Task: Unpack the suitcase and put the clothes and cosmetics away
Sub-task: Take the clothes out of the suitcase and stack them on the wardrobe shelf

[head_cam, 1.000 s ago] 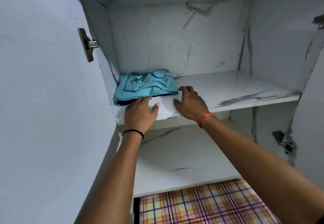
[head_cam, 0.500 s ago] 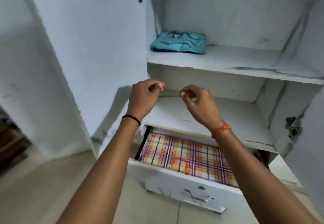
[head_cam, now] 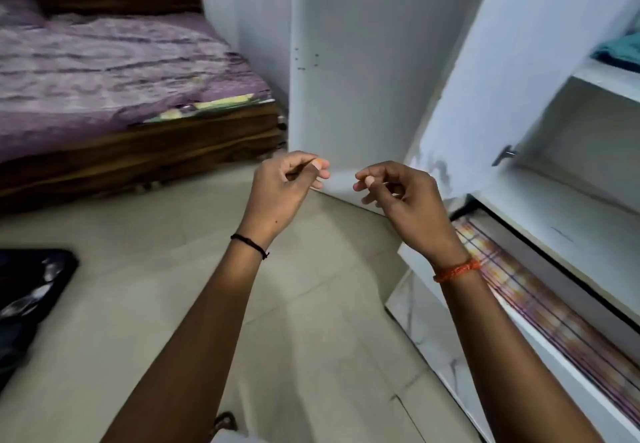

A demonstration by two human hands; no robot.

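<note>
Suitcase (head_cam: 31, 307), black and open, lies on the tiled floor (head_cam: 311, 338) at the far left edge, well apart from both hands. Folded teal clothing (head_cam: 620, 52) rests on a wardrobe shelf (head_cam: 606, 78) at the upper right. Below it, the open drawer (head_cam: 540, 307) shows a plaid liner. Left hand (head_cam: 282, 188) and right hand (head_cam: 403, 196) hang in mid-air side by side, fingers loosely curled, holding nothing. A bed (head_cam: 114, 71) with a purple cover stands behind.
</note>
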